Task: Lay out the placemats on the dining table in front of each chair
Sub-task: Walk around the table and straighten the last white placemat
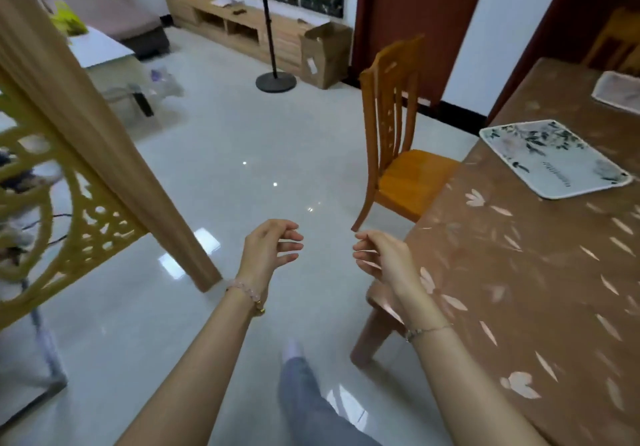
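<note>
The dining table (540,293) with a brown leaf-patterned cover fills the right side. A white floral placemat (554,158) lies flat on it in front of a wooden chair (398,147) pushed to the table's left side. A second placemat (618,90) rests farther back near another chair (620,40). My left hand (270,248) hovers over the floor left of the table corner, fingers loosely curled and empty. Over the table's near corner, my right hand (381,258) has its fingers apart and holds nothing.
A carved yellow wooden divider (86,154) slants across the left. Glossy tiled floor (207,175) lies ahead, with a black stand base (276,82), a cardboard box (325,54) and a low TV cabinet (235,26) at the back. My leg (304,404) shows below.
</note>
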A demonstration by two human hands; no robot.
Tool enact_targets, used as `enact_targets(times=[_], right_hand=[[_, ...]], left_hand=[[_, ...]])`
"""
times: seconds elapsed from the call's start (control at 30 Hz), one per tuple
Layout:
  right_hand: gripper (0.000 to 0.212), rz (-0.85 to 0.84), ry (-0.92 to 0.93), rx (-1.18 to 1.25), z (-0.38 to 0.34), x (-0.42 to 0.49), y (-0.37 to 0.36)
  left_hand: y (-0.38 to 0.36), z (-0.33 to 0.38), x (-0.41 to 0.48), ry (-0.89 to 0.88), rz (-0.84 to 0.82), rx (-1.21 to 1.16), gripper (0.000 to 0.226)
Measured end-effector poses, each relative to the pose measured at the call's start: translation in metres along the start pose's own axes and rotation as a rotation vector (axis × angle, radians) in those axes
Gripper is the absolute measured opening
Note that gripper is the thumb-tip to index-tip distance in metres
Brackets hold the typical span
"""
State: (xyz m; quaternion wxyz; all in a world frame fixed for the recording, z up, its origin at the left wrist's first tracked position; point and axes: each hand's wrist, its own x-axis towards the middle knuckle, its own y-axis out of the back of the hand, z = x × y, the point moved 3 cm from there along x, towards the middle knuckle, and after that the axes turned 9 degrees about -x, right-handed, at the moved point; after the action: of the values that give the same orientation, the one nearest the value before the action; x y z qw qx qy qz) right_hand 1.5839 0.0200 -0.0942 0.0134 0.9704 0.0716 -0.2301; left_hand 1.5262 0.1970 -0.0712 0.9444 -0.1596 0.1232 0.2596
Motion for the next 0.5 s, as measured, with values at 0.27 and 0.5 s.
enact_targets(times=[0.27,0.5], right_hand=[[0.023,0.267,-0.025,0.113,-0.043,0.142,-0.014],[0.022,0.465,-0.019,0.187,-0.102,0.221,-0.009]], left_hand=[[-0.059,0.049,0.179,0.008,-0.232,0.198,0.022],[-0.132,0.078,0.298,0.055,-0.425,0.268,0.025]])
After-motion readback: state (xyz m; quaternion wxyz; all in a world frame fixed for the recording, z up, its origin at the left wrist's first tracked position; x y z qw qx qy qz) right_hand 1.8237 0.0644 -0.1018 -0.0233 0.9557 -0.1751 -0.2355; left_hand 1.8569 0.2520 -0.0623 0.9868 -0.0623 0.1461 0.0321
